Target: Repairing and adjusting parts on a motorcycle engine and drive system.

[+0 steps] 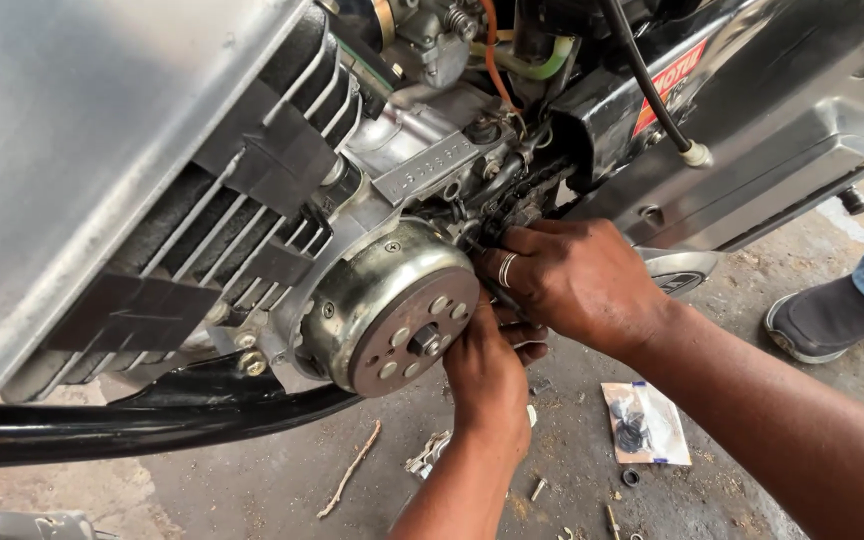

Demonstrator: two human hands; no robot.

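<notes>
Both hands worked behind the motorcycle engine's exposed flywheel, left hand and right hand curled around hidden parts, where careful fingertip alignment seemed needed next.

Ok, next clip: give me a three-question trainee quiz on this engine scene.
1. True or false: the right hand wears a ring.
2. Where does the clear plastic packet of small black parts lie? A) on the concrete ground B) on the engine
3. Which hand is nearer the round grey metal flywheel?

Key: 1 true. 2 A. 3 the left hand, beside the flywheel's lower right edge.
</notes>
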